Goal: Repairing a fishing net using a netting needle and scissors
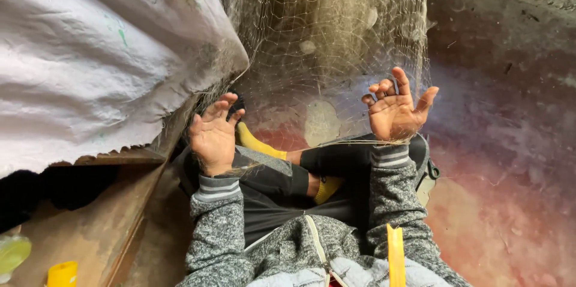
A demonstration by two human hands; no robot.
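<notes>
Seated cross-legged on a stained concrete floor (510, 161), I raise both hands into a fine fishing net (324, 35) hanging in front of me. My left hand (213, 134) has its fingers (223, 107) loosely curled, hooked into the mesh near a white sheet (96, 53) draped at my left. My right hand (396, 113) is palm-up, fingers spread and half bent, strands of net caught across them. The net's lower edge trails over my knees and yellow socks (258, 143)
</notes>
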